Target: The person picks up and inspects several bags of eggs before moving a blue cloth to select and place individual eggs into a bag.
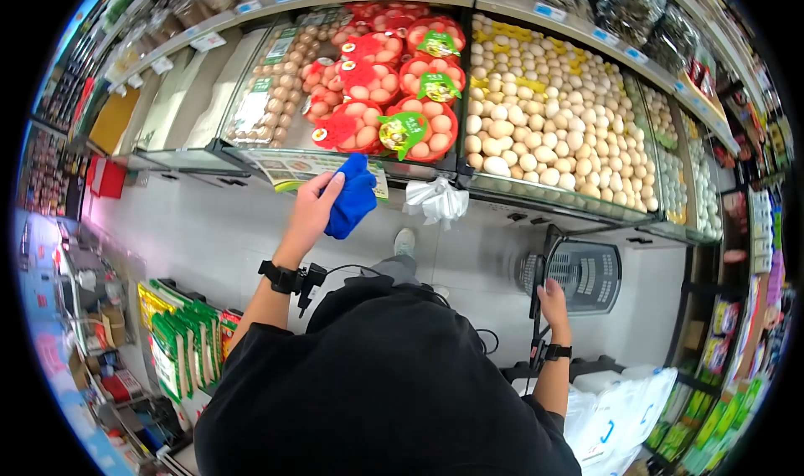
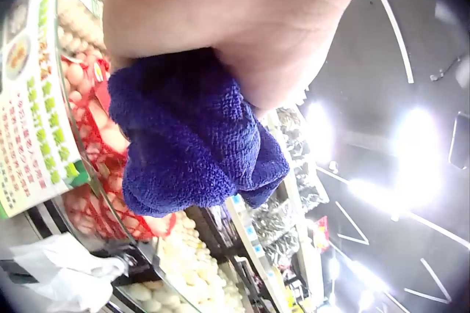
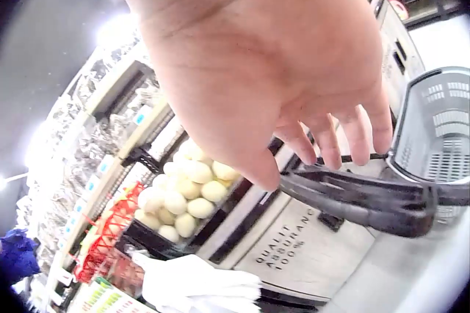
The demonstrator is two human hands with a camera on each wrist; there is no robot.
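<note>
My left hand (image 1: 311,212) grips a bunched blue towel (image 1: 352,198), thumb on top, in front of the egg display. In the left wrist view the towel (image 2: 191,137) hangs in folds below the palm, and the fingers are mostly hidden. On the other side, my right hand (image 1: 554,303) is at the black handle (image 3: 360,199) of a grey rolling basket (image 1: 584,275). Its fingers (image 3: 323,140) are spread and loosely bent, with the fingertips right at the handle's upper edge, not wrapped round it.
Red-netted egg packs (image 1: 360,82) and loose pale eggs (image 1: 553,133) fill the display ahead. White plastic bags (image 1: 436,202) hang from its front edge. Bagged goods (image 1: 180,342) stand at left; white packs (image 1: 611,417) are at lower right. Grey floor (image 1: 469,267) lies between.
</note>
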